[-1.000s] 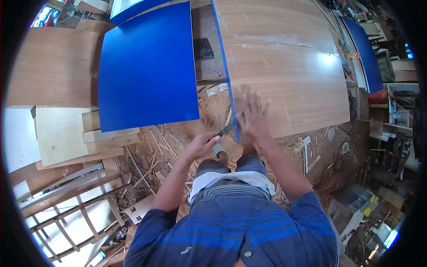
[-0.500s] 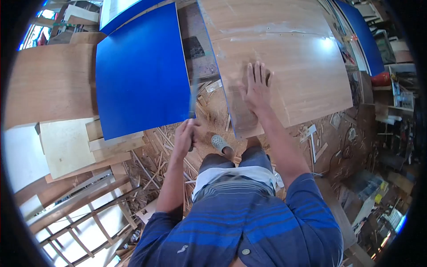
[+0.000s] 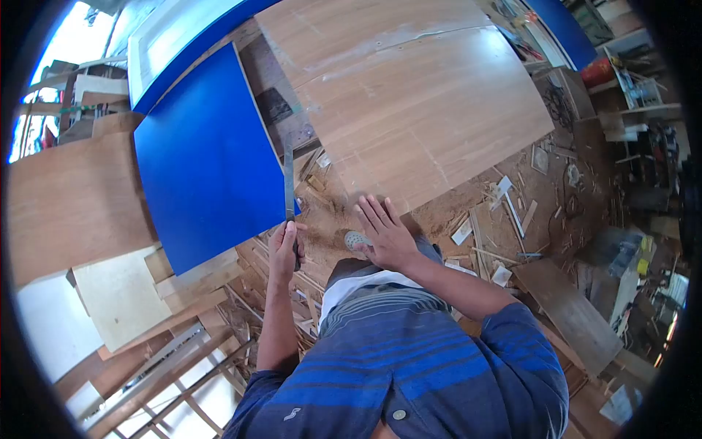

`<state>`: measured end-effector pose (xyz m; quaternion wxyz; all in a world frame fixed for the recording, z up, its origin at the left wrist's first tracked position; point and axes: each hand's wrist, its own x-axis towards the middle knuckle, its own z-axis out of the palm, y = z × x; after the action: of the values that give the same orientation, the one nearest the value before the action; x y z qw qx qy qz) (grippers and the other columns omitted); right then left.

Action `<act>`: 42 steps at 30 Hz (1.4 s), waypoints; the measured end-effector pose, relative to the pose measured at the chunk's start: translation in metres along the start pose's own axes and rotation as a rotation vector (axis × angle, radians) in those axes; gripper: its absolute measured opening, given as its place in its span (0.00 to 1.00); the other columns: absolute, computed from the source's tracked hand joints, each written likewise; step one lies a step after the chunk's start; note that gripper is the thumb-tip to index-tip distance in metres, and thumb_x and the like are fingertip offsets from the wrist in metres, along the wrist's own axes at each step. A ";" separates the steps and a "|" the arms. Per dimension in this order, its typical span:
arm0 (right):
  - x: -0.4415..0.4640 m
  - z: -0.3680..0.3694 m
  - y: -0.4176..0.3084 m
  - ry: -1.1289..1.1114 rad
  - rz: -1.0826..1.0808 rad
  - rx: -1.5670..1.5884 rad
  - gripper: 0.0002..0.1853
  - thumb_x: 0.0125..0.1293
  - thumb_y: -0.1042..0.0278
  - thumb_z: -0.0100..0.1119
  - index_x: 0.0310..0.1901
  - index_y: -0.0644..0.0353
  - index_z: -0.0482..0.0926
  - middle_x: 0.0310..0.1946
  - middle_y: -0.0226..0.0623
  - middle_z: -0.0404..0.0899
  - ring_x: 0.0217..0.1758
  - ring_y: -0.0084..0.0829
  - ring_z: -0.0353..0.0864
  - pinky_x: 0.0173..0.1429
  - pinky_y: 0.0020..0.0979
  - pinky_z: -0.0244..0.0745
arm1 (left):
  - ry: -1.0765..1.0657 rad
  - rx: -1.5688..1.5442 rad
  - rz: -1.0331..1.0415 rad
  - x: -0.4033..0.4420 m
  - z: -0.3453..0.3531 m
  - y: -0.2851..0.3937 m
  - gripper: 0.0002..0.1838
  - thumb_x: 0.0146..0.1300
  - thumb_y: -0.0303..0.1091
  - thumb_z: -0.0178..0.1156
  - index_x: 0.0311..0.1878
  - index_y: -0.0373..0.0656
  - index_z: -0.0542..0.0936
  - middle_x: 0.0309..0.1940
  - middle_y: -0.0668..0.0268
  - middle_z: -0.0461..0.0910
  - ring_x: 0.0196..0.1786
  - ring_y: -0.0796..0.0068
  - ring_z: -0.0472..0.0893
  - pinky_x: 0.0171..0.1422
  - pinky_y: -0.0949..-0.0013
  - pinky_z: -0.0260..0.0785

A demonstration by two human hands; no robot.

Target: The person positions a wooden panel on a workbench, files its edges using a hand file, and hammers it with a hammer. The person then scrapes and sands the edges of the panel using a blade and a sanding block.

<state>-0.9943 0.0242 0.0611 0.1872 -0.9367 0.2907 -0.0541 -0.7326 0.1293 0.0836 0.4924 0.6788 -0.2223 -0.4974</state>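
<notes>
My left hand point(image 3: 286, 247) is wrapped round the dark handle of a long flat metal file point(image 3: 289, 183), whose blade points up and away beside the edge of a blue panel point(image 3: 205, 154). My right hand point(image 3: 385, 233) has its fingers stretched out and holds nothing. It is at the near corner of a large light-brown wood panel point(image 3: 424, 110); whether it touches the panel I cannot tell.
Wood offcuts and sawdust point(image 3: 468, 241) cover the floor round my feet. Plywood sheets point(image 3: 80, 205) lie at the left, below a blue-edged white frame point(image 3: 175, 44). A loose board point(image 3: 567, 314) and cluttered shelves point(image 3: 643, 110) are at the right.
My right hand has moved down the brown panel to its near corner. The file, earlier angled toward the right hand, now points forward. The view has turned and shifted.
</notes>
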 end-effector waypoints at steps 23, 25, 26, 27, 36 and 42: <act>-0.020 -0.072 0.163 0.229 0.272 -0.101 0.41 0.75 0.31 0.51 0.82 0.45 0.65 0.85 0.49 0.56 0.89 0.51 0.52 0.90 0.55 0.40 | -0.218 0.119 0.030 -0.018 0.093 0.030 0.19 0.84 0.46 0.54 0.50 0.37 0.84 0.16 0.74 0.71 0.16 0.84 0.69 0.22 0.74 0.60; -0.048 -0.122 0.228 0.211 0.526 -0.187 0.41 0.75 0.33 0.54 0.81 0.49 0.67 0.83 0.48 0.62 0.87 0.51 0.56 0.89 0.54 0.45 | -0.163 0.125 0.039 -0.021 0.106 0.032 0.19 0.84 0.46 0.56 0.50 0.37 0.83 0.16 0.74 0.70 0.16 0.84 0.69 0.22 0.74 0.62; -0.070 -0.095 0.309 0.380 0.674 -0.290 0.40 0.75 0.35 0.54 0.80 0.50 0.68 0.82 0.51 0.63 0.87 0.51 0.56 0.89 0.54 0.46 | -0.146 0.120 0.048 -0.023 0.115 0.034 0.19 0.84 0.46 0.56 0.50 0.37 0.83 0.16 0.74 0.70 0.16 0.84 0.69 0.22 0.75 0.62; -0.090 -0.123 0.345 0.433 0.971 -0.130 0.39 0.76 0.35 0.53 0.80 0.53 0.68 0.81 0.53 0.63 0.87 0.52 0.56 0.89 0.54 0.46 | -0.127 0.115 0.054 -0.025 0.127 0.036 0.19 0.83 0.46 0.56 0.50 0.37 0.83 0.16 0.74 0.70 0.16 0.84 0.69 0.22 0.75 0.63; -0.064 -0.140 0.435 0.391 0.387 -0.095 0.42 0.78 0.33 0.50 0.81 0.57 0.65 0.82 0.62 0.59 0.88 0.61 0.50 0.90 0.58 0.39 | -0.124 0.091 -0.012 0.015 0.314 0.057 0.19 0.83 0.45 0.58 0.50 0.36 0.83 0.17 0.73 0.72 0.17 0.84 0.70 0.22 0.76 0.64; -0.112 -0.226 0.522 0.398 0.735 -0.023 0.45 0.76 0.27 0.49 0.84 0.51 0.61 0.84 0.59 0.55 0.90 0.57 0.46 0.90 0.57 0.33 | -0.151 0.287 -0.035 0.036 0.396 0.081 0.17 0.79 0.46 0.65 0.51 0.39 0.84 0.22 0.74 0.75 0.22 0.84 0.75 0.26 0.76 0.68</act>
<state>-1.4082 -0.3820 0.0714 0.1237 -0.7440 0.6368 -0.1604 -1.0567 -0.1102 0.1306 0.3638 0.7066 -0.3155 -0.5185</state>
